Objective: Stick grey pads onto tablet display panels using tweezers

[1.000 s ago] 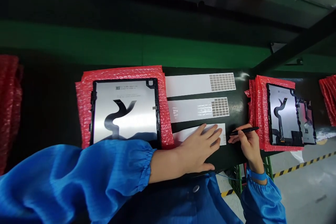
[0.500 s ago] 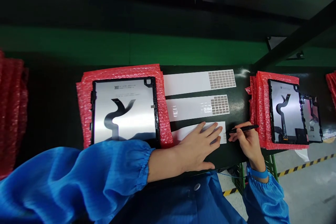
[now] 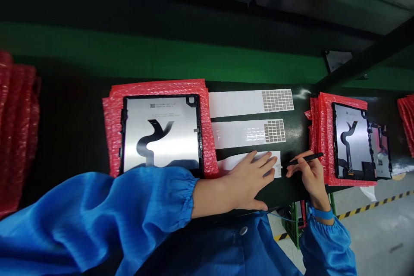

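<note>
My left hand [image 3: 250, 181] lies flat with spread fingers on the nearest white sticker sheet [image 3: 231, 162], covering much of it. Between the fingers of my right hand [image 3: 311, 177] is a pair of slim black tweezers [image 3: 305, 159], its tip pointing left, just off that sheet's right edge. A tiny pale piece seems to be at the tip, too small to make out. Beyond lie two more white sheets, the middle sheet [image 3: 239, 133] and the far sheet [image 3: 236, 104], with small grey stickers in grids at their right ends. A tablet screen assembly [image 3: 174, 146] rests left of them, partly behind my left sleeve.
Red bubble-wrap sheets [image 3: 211, 151] lie under that screen. Another red stack [image 3: 323, 138] at right carries a second screen [image 3: 355, 138], with a further one [image 3: 383, 155] beside it. More red wrap [image 3: 19, 138] stands far left. A dark slanted post [image 3: 371, 47] rises at back right.
My right hand with the tweezers has drawn slightly right, away from the sheet's edge. My left hand stays flat on the sheet. The whole view has shifted a little.
</note>
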The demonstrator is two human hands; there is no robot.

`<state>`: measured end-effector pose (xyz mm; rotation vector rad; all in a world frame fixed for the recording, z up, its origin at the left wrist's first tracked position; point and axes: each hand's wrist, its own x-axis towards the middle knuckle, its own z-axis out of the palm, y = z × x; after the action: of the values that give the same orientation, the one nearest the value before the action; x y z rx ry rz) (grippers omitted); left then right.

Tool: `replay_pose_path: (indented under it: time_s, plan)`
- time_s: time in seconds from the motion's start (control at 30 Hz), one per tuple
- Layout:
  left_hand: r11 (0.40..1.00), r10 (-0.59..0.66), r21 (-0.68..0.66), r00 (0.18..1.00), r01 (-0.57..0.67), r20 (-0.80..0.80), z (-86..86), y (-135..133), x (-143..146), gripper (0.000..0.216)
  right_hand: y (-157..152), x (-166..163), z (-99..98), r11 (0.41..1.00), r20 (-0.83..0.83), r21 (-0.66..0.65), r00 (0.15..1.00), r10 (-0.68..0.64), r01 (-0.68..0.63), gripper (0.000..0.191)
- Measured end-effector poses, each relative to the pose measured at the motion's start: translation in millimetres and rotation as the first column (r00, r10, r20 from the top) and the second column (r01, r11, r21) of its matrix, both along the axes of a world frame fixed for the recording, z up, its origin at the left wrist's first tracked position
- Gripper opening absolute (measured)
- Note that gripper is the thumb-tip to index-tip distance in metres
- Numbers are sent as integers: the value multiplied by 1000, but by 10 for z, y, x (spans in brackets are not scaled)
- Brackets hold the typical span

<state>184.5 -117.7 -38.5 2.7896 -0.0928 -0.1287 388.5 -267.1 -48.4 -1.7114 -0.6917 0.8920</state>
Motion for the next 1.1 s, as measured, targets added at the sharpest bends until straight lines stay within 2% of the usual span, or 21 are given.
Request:
replay_pose_path:
  time_s: [0.13,0.23,0.3,0.37,0.43,0.5,0.57,0.67,0.77,0.83,0.97,1.1]
  plan:
    - [999,19,-44,999,-17,49,75,1,-1,98,106,-66,190,995,-12,84,999,-51,51,20]
    - [999,50,13,982,-53,180,307,14,-171,99,335,-199,340,987,-5,158,999,-36,36,14]
    - [993,93,55,970,-108,227,507,43,-380,83,582,-345,426,976,-14,217,1000,-16,18,11]
    - [981,167,62,964,-183,208,672,100,-632,61,886,-543,494,963,-28,269,999,20,-12,9]
    - [952,282,75,947,-295,152,750,195,-891,51,1212,-788,541,952,-33,299,996,80,-66,9]
    - [897,414,122,904,-426,108,727,327,-1132,61,1528,-1072,567,945,-31,293,987,159,-143,15]
    - [832,519,166,848,-529,101,629,486,-1339,80,1806,-1377,568,938,-23,265,971,239,-225,22]
    - [781,589,174,800,-600,114,449,711,-1572,88,2127,-1808,507,917,-39,215,935,351,-335,30]
    - [783,598,148,797,-604,86,328,851,-1701,83,2346,-2107,388,899,-74,181,906,416,-398,34]
    - [795,588,129,805,-593,76,287,889,-1737,87,2446,-2205,308,904,-67,151,908,413,-400,36]
    - [807,575,91,811,-584,105,229,894,-1747,104,2551,-2222,228,916,-22,96,919,393,-389,39]
    - [811,567,89,815,-578,118,192,906,-1736,111,2570,-2189,228,908,6,49,909,417,-417,39]
